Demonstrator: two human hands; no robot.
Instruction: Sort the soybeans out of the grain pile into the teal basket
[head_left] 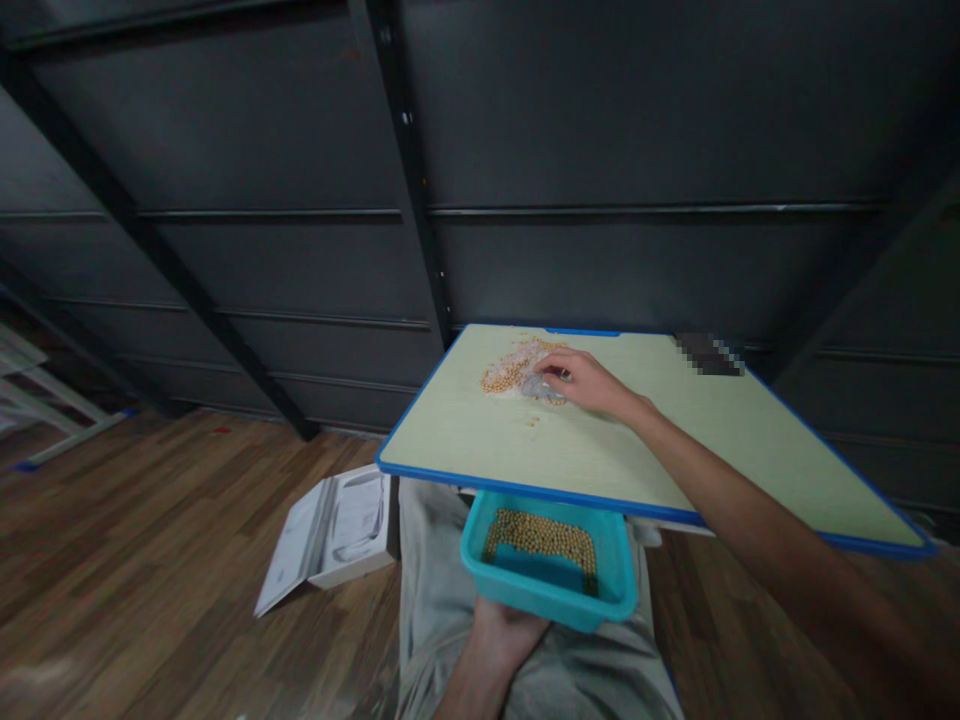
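My left hand supports a turquoise plastic basket from below, over my lap and just under the table's front edge; its fingers are hidden beneath it. Small gold beads lie in the basket, mostly along its far side and right side. Over the table, my right hand is closed, thumb and fingers pinching a crumpled, clear plastic piece that looks like a small bag. Right beside it spreads a pile of gold beads mixed with whitish, translucent bits. A few loose beads lie nearer to me.
The pale table has a blue rim. A dark, pixelated object sits at its far right corner. An open white box stands on the wooden floor at left. A dark panelled wall rises behind the table.
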